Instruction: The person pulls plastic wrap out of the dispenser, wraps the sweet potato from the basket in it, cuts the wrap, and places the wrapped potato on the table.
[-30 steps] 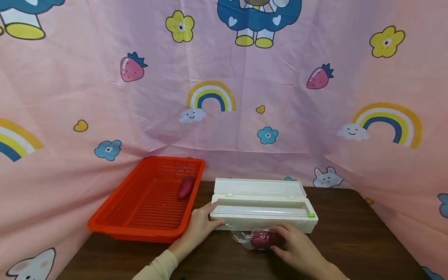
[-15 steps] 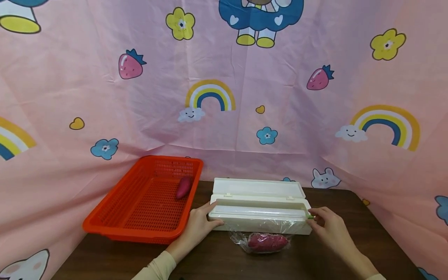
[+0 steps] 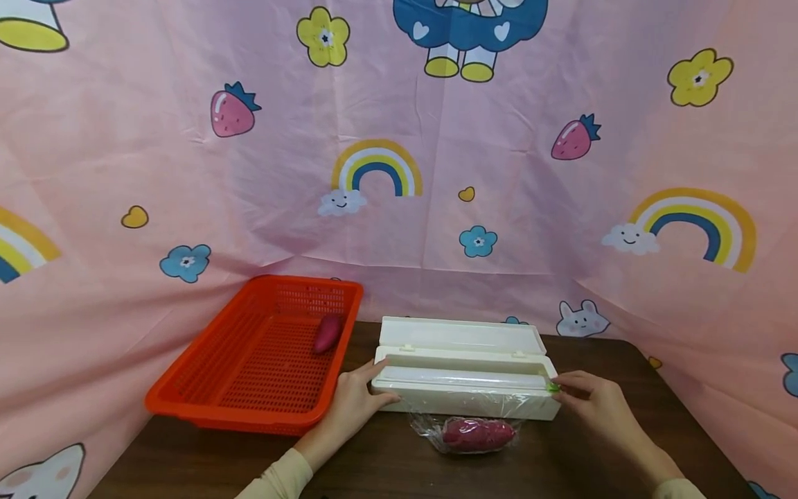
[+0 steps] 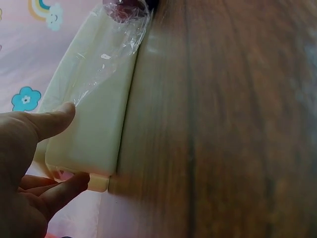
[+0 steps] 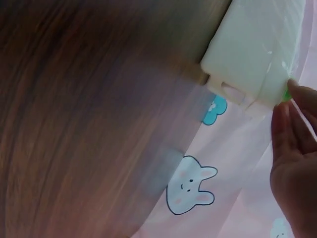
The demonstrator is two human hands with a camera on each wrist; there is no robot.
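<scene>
Vs 1 s ago: my right hand (image 3: 595, 402) moved off the wrapped sweet potato (image 3: 479, 435), now pinches green slider (image 3: 553, 387). Left hand (image 3: 355, 402) grips white box (image 4: 96, 134), left end.

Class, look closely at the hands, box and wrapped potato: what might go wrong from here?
The film reaches from the box to the potato, so a tug might drag the potato.
The left hand steadies only one end, so the box might twist as the right hand works the green tab.
The crumpled film might cling to itself.
</scene>
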